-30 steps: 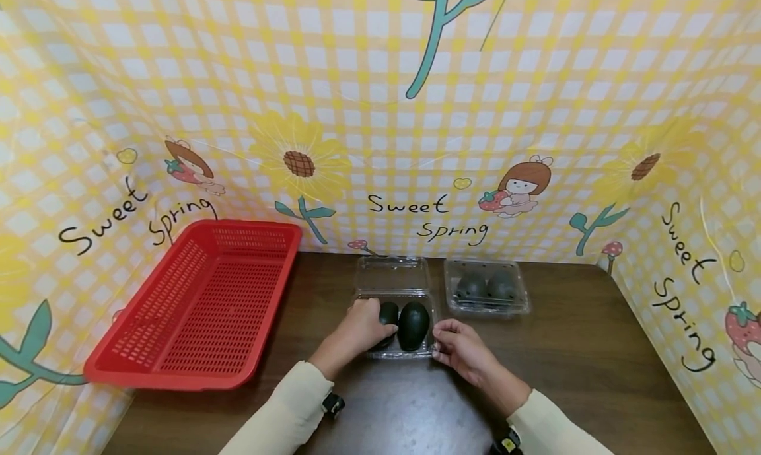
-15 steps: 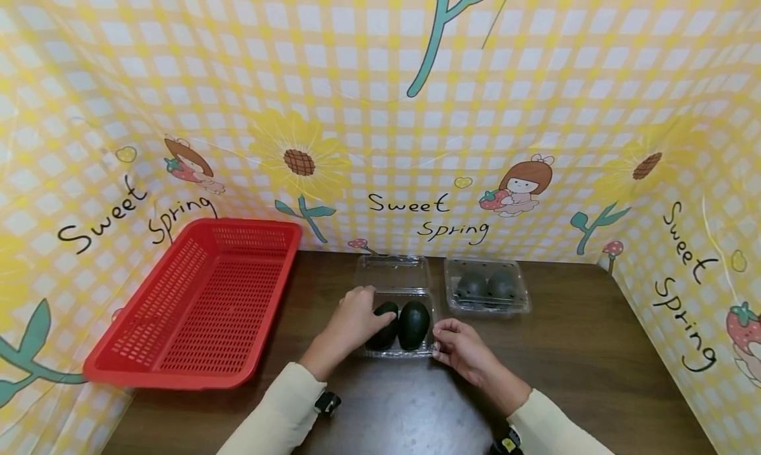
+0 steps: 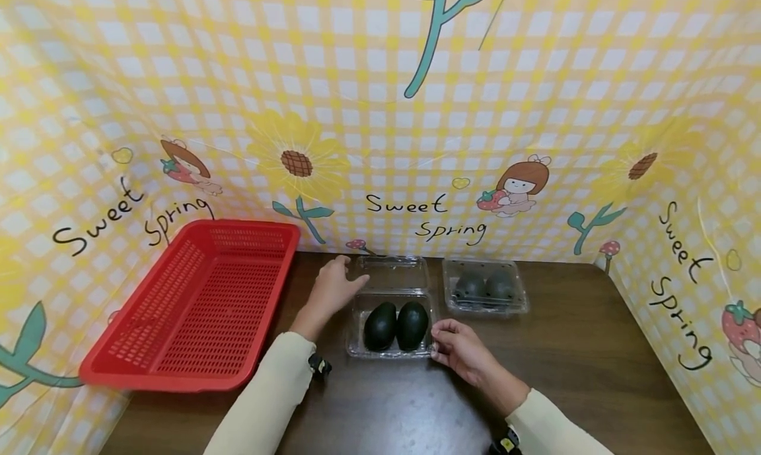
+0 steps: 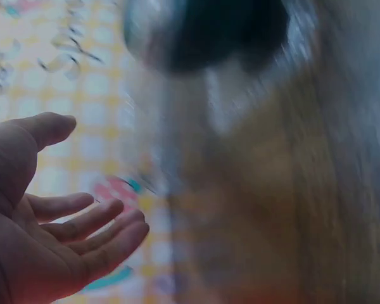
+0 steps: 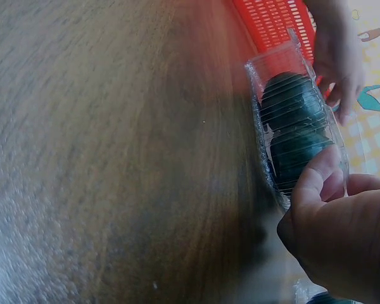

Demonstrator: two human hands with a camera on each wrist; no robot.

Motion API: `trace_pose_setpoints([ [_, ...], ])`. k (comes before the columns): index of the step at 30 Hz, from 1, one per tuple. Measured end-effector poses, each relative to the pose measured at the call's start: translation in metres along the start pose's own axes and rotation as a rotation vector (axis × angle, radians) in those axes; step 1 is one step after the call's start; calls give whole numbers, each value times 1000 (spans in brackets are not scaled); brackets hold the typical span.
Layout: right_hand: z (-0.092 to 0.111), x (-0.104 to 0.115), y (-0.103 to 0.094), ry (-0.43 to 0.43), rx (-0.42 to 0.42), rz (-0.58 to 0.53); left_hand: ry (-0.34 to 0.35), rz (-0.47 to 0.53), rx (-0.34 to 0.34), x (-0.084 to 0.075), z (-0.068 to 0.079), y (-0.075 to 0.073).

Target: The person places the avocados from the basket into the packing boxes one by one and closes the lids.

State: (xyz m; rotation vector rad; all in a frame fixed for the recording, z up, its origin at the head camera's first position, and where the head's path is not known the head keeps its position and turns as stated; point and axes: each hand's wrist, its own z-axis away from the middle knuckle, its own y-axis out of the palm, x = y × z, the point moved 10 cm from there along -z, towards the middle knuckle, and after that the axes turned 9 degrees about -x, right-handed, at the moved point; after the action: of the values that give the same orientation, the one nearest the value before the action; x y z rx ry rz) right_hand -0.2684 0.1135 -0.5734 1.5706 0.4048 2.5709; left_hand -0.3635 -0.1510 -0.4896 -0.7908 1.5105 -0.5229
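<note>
Two dark green avocados point(image 3: 380, 326) lie side by side in the base of a clear plastic clamshell box point(image 3: 354, 341). Its lid point(image 3: 392, 273) is folded back flat behind the base. My right hand point(image 3: 466, 350) pinches the right side wall of the box near its front corner, thumb and fingers on the rim; the right wrist view shows this grip on the clear wall point(image 5: 258, 136). Off to the left of the lid hovers my left hand point(image 3: 333, 288), fingers spread and nothing in it. In the left wrist view its fingers point(image 4: 104, 250) are relaxed and apart from the blurred avocado.
A red perforated plastic basket point(image 3: 220, 316) stands at the left with nothing in it. Back right, a second clear box point(image 3: 489, 304), lid down, contains two more dark fruits. A yellow checked cloth point(image 3: 380, 111) walls in the back and sides of the brown wooden table point(image 3: 404, 409).
My left hand has let go of the left avocado and moved back and left, past the box's edge. That avocado now rests beside the other. My right hand has stayed at the box's side.
</note>
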Motion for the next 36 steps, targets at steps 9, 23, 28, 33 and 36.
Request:
trace_pose_setpoints([
  [9,1,1,2,0,7,-9,-167,190,102,44,-27,19],
  [23,-1,1,2,6,8,-2,-353,563,254,60,-34,54],
  [28,0,1,2,10,8,6,-382,610,270,56,-34,54],
  [33,-2,2,1,4,-3,3,-359,594,242,46,-37,47],
  [36,-3,2,1,5,-3,-2,-353,584,231,42,-37,44],
])
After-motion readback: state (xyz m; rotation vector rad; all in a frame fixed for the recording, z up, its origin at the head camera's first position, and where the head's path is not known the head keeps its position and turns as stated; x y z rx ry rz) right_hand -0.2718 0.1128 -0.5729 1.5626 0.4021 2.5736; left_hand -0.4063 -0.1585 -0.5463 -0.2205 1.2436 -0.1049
